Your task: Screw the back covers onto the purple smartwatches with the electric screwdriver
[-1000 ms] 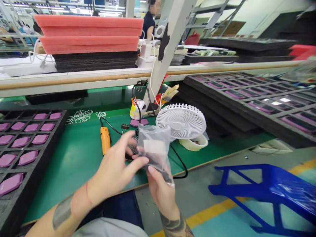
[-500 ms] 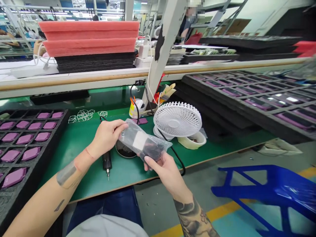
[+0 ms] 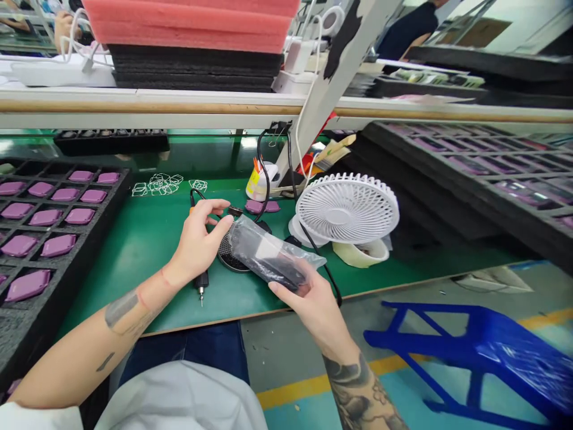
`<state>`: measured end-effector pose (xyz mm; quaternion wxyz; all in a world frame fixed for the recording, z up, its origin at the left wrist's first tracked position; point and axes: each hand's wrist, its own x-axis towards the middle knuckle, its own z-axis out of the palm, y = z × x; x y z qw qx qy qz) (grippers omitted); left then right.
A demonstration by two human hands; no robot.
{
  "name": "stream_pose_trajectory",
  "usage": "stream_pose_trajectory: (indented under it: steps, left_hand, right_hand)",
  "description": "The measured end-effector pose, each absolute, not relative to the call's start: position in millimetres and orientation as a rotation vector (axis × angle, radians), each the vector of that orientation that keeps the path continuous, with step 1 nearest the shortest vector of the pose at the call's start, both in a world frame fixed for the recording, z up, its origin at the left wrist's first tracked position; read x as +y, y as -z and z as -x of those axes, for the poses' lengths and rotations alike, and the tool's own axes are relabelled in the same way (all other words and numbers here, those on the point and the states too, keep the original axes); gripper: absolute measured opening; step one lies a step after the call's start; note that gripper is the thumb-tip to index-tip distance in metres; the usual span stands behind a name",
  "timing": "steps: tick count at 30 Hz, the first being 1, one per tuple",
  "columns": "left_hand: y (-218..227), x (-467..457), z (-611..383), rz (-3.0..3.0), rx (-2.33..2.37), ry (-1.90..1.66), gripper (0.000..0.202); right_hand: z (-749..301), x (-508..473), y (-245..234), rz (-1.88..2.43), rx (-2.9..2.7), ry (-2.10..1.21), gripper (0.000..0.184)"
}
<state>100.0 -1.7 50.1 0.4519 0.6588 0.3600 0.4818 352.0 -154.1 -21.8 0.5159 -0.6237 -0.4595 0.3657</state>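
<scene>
My two hands hold a clear plastic bag [image 3: 268, 257] with dark contents above the green mat [image 3: 147, 251]. My right hand [image 3: 304, 295] grips its lower end from beneath, fingers closed on it. My left hand [image 3: 199, 239] pinches the bag's upper left end with thumb and fingers. Under my left hand lies an electric screwdriver [image 3: 201, 280], tip toward me, with a black cable. A round black mesh dish [image 3: 228, 260] rests on the mat behind the bag.
A white desk fan [image 3: 347, 209] stands right of the bag over a cream bowl [image 3: 362, 254]. Black foam trays with purple parts [image 3: 40, 221] fill the left; more trays [image 3: 470, 173] are stacked right. A blue stool [image 3: 483, 346] stands on the floor. Another person [image 3: 412, 30] is behind the shelf.
The bag has tilted from upright to lying slanted, and both hands have lowered it toward the mat. The view has shifted down and closer to the bench.
</scene>
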Motion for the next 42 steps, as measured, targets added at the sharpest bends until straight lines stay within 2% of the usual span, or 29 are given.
stream_pose_trajectory:
  steps: [4, 8, 12, 21, 27, 42]
  left_hand:
    - [-37.7, -82.3, -101.8, -1.310, 0.769, -1.117, 0.030]
    - [0.9, -138.1, -124.9, -0.976, 0.617, -0.802, 0.043]
    - [21.0, -134.2, -151.4, -0.684, 0.520, -0.713, 0.064]
    - [21.2, -101.6, -166.1, -0.514, 0.342, -0.812, 0.039]
    - [26.6, -100.8, -168.0, -0.490, 0.313, -0.838, 0.038]
    - [26.6, -101.9, -168.6, -0.486, 0.302, -0.837, 0.046]
  right_hand:
    - [-356.0, -154.4, 27.2, 1.553, -1.084, -0.907, 0.044]
    - [-361.3, -155.7, 27.6, 1.563, -1.076, -0.897, 0.037]
    - [-360.5, -159.3, 22.6, 1.556, -1.066, -0.873, 0.039]
    - [-358.1, -161.4, -3.8, 1.582, -1.064, -0.843, 0.048]
    - [-352.5, -165.2, -5.4, 1.606, -1.052, -0.800, 0.060]
    - [-345.4, -163.3, 0.7, 1.602, -1.058, -0.752, 0.051]
